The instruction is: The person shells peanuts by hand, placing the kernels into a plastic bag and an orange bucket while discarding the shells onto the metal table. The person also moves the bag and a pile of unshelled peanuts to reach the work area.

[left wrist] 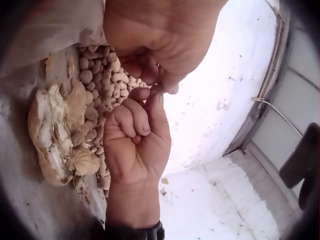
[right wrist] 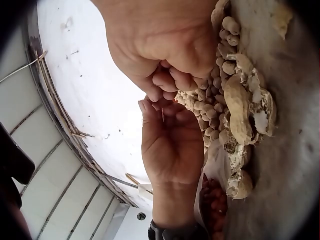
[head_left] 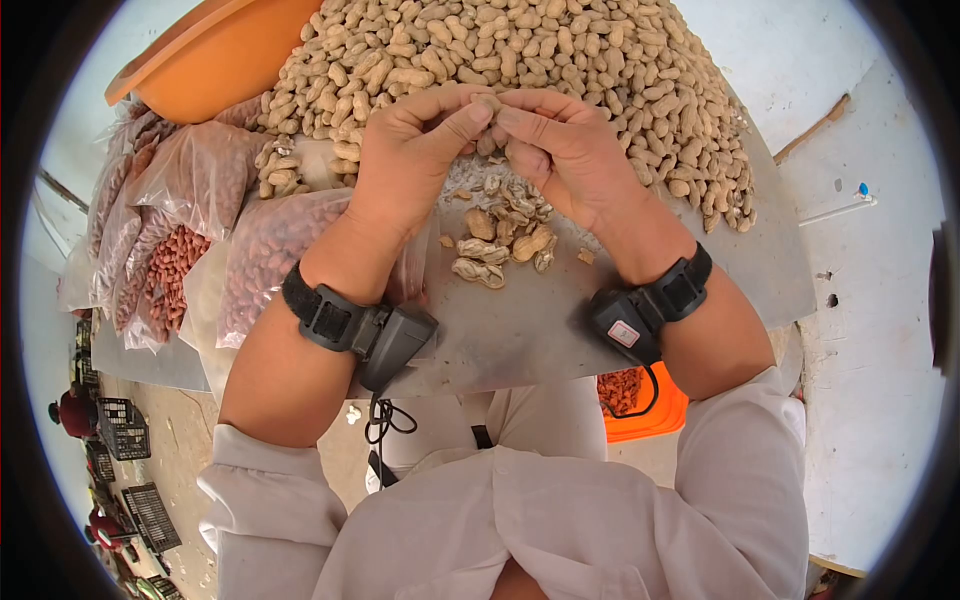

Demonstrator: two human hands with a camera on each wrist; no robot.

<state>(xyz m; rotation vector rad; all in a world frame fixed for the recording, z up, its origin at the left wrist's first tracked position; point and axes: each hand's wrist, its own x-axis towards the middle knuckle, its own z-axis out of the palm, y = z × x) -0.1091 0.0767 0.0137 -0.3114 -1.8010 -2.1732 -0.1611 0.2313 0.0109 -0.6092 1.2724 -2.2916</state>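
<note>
Both hands meet over the near side of a heap of peanuts (head_left: 640,80). The left hand (head_left: 420,135) pinches a peanut (head_left: 487,102) between thumb and forefinger. From the other side, the right hand (head_left: 570,150) pinches the same peanut with its thumb and forefinger. Most of that peanut is hidden by the fingertips in both wrist views. Just below the hands, split peanut shells (head_left: 510,205) and a few whole-looking pods (head_left: 535,242) lie on the grey tabletop (head_left: 500,340).
Clear plastic bags of red shelled peanuts (head_left: 175,270) crowd the left side of the table. An orange basin (head_left: 210,60) leans at the back left. Below the table edge stands an orange container (head_left: 645,425) with reddish bits inside. Black crates (head_left: 150,517) are on the floor.
</note>
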